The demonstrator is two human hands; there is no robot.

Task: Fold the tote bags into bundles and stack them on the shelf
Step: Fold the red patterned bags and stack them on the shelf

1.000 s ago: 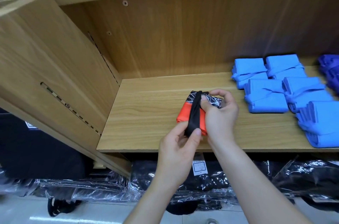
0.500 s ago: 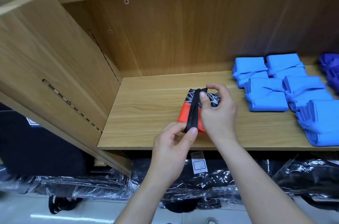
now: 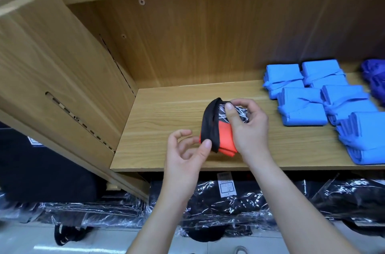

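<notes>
A folded tote bag bundle [image 3: 225, 138], orange with a black, white-scribbled top, lies on the wooden shelf [image 3: 164, 114]. A black strap [image 3: 210, 126] loops over its left side from top to bottom. My right hand [image 3: 251, 131] grips the bundle from the right, with the thumb pressed on the top near the strap. My left hand [image 3: 184, 155] is just left of the bundle. Its fingers are loosely spread and its thumb tip touches the strap's lower end. Several tied blue bundles [image 3: 302, 108] lie in rows on the right of the shelf.
A purple bundle [image 3: 375, 79] sits at the far right edge. The cabinet's side panel [image 3: 62, 79] stands at the left and the back wall [image 3: 208, 35] behind. Below the shelf lie black goods in clear plastic wrap [image 3: 229, 203].
My left hand let go its pinch on the strap's lower end and its fingers spread. The strap now bows out over the bundle's left side. My right thumb shifted onto the top.
</notes>
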